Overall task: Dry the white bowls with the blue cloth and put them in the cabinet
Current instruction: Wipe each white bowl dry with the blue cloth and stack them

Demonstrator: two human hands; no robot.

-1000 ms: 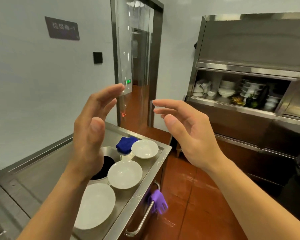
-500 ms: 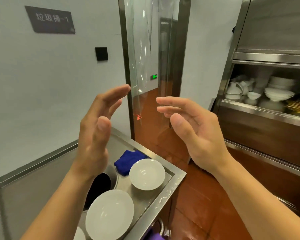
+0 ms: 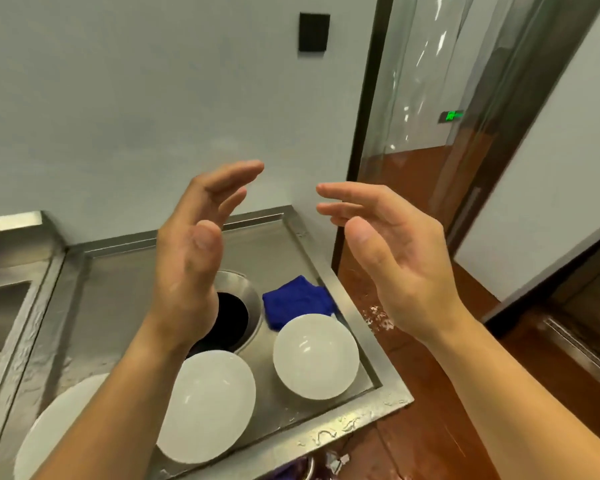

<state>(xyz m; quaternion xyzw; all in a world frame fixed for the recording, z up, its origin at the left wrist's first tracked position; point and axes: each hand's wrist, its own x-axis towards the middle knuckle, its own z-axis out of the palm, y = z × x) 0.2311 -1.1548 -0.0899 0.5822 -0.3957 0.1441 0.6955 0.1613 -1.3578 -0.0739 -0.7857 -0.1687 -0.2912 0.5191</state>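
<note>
Three white bowls sit on the steel counter (image 3: 118, 292): a small bowl (image 3: 315, 356) near the right corner, a larger bowl (image 3: 210, 407) in front of it, and a third bowl (image 3: 52, 431) at the lower left, partly hidden by my left forearm. A crumpled blue cloth (image 3: 297, 301) lies just behind the small bowl, touching it. My left hand (image 3: 191, 251) and my right hand (image 3: 392, 251) are raised above the counter, palms facing each other, fingers apart and holding nothing. Only a dark corner of the cabinet (image 3: 568, 306) shows at the right edge.
A round dark hole (image 3: 227, 320) opens in the counter behind the bowls, partly under my left wrist. Clear plastic strips (image 3: 430, 98) hang in the doorway on the right over a red-brown floor (image 3: 430, 393). A grey wall stands close behind the counter.
The view has swung left and down, so the cabinet shelves have left the frame and the counter fills more of it. Both hands keep the same raised, open pose.
</note>
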